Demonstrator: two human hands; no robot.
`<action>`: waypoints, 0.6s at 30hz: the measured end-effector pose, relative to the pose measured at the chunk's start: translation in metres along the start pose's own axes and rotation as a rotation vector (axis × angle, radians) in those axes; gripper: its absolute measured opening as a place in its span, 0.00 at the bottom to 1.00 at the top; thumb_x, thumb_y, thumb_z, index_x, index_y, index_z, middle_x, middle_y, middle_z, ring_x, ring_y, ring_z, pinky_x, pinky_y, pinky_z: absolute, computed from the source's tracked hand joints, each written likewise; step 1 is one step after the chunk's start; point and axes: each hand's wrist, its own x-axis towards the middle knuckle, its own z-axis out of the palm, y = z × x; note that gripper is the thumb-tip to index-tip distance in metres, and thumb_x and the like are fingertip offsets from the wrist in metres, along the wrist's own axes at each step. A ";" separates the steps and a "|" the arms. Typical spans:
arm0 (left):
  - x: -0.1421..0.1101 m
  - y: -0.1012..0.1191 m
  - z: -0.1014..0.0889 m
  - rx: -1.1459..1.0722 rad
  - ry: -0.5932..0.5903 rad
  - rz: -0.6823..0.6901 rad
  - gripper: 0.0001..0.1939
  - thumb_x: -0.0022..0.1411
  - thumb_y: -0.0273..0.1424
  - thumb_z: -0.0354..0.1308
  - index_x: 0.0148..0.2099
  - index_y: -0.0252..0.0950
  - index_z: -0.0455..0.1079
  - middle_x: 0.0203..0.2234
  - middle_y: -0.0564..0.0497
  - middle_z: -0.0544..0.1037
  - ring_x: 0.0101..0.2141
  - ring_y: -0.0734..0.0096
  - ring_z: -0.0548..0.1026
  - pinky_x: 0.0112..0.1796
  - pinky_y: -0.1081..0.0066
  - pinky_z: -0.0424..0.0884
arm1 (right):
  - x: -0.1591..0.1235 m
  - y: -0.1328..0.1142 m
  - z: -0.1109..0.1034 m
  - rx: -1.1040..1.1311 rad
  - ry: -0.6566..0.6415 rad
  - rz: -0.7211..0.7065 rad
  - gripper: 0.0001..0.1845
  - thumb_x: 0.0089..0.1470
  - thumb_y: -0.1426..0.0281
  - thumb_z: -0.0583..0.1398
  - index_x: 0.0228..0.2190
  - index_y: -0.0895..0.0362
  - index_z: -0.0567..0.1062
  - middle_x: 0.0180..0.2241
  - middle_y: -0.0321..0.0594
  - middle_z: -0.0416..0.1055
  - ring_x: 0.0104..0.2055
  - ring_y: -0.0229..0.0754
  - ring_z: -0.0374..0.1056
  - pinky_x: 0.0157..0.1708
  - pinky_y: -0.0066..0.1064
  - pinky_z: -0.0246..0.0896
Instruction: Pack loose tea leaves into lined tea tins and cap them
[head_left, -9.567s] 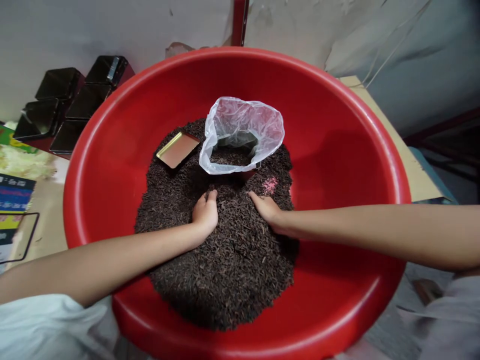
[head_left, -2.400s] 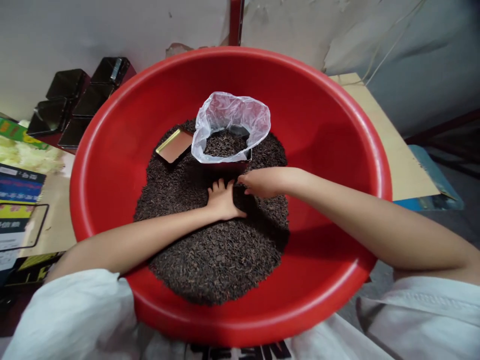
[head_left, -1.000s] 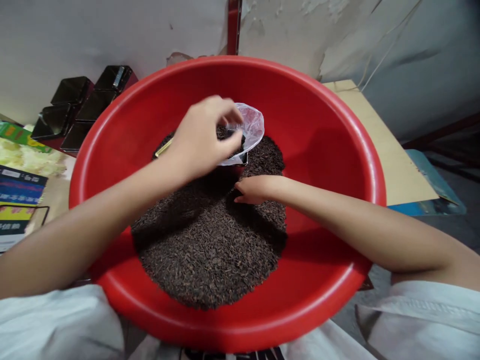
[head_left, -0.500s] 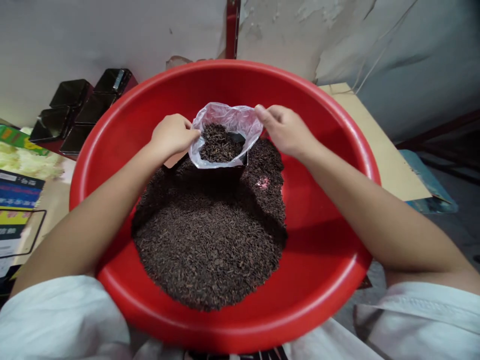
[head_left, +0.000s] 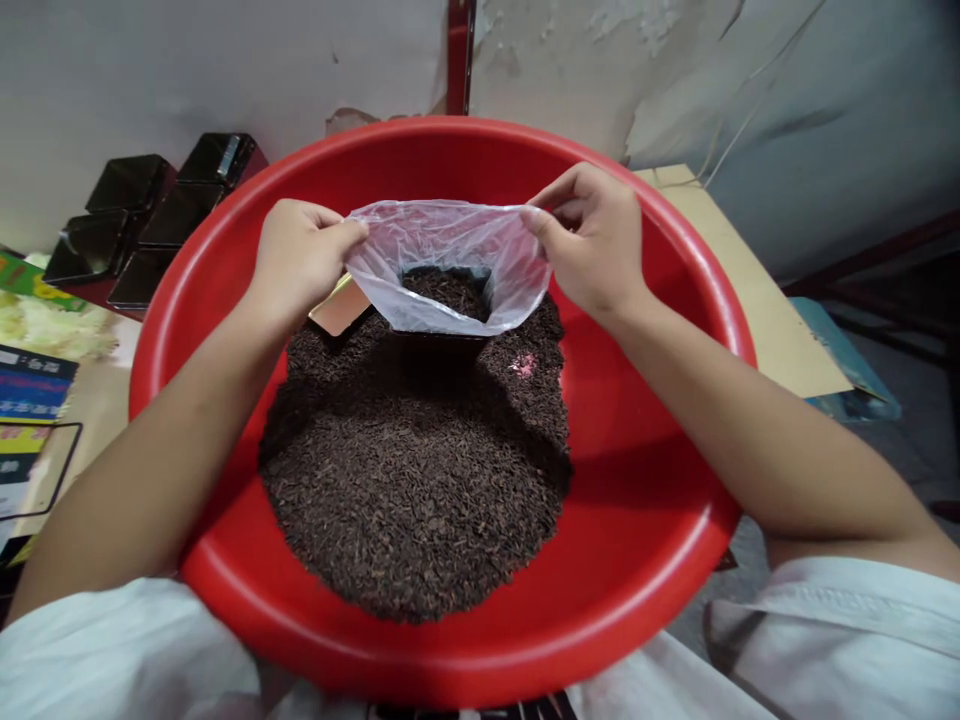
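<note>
A clear plastic bag (head_left: 442,235) lines a dark box (head_left: 435,350) that stands in loose dark tea leaves (head_left: 420,480) inside a large red basin (head_left: 637,590). More leaves (head_left: 454,290) lie within the bag. My left hand (head_left: 300,255) pinches the bag's left rim between thumb and fingers. At the opposite corner, my right hand (head_left: 589,240) grips the right rim the same way. The bag's mouth is stretched wide between them. Just under my left hand rests a gold-coloured scoop-like piece (head_left: 341,305), partly covered. Shadow hides most of the box's front.
Several dark boxes (head_left: 127,185) stand to the left of the basin. Printed packaging (head_left: 34,385) lies on the near-left surface. A tan board (head_left: 757,290) is at the right, and a peeling wall (head_left: 555,60) rises behind the basin.
Both hands have moved apart and slightly up, drawing the bag's rim higher and wider. The leaves now sit deeper below the rim, and more of the gold-coloured piece shows.
</note>
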 end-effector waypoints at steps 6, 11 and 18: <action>-0.015 0.012 -0.007 -0.112 0.036 0.009 0.20 0.53 0.33 0.57 0.15 0.37 0.54 0.11 0.56 0.51 0.25 0.73 0.60 0.27 0.71 0.57 | -0.004 -0.008 -0.003 0.068 0.097 -0.049 0.04 0.57 0.68 0.54 0.31 0.54 0.63 0.33 0.43 0.71 0.29 0.35 0.66 0.31 0.29 0.60; -0.027 0.021 -0.014 -0.057 0.032 0.015 0.22 0.56 0.30 0.55 0.14 0.37 0.52 0.12 0.56 0.50 0.22 0.74 0.59 0.26 0.69 0.55 | -0.016 -0.016 -0.005 -0.060 0.193 -0.076 0.06 0.59 0.65 0.51 0.34 0.54 0.64 0.37 0.44 0.71 0.34 0.39 0.68 0.35 0.32 0.63; -0.023 0.015 -0.009 -0.058 0.039 0.145 0.15 0.57 0.32 0.54 0.19 0.37 0.59 0.17 0.55 0.63 0.23 0.74 0.61 0.28 0.69 0.57 | -0.036 -0.056 -0.012 -0.468 -0.281 -0.131 0.19 0.61 0.60 0.45 0.47 0.50 0.69 0.48 0.46 0.68 0.53 0.50 0.61 0.49 0.43 0.58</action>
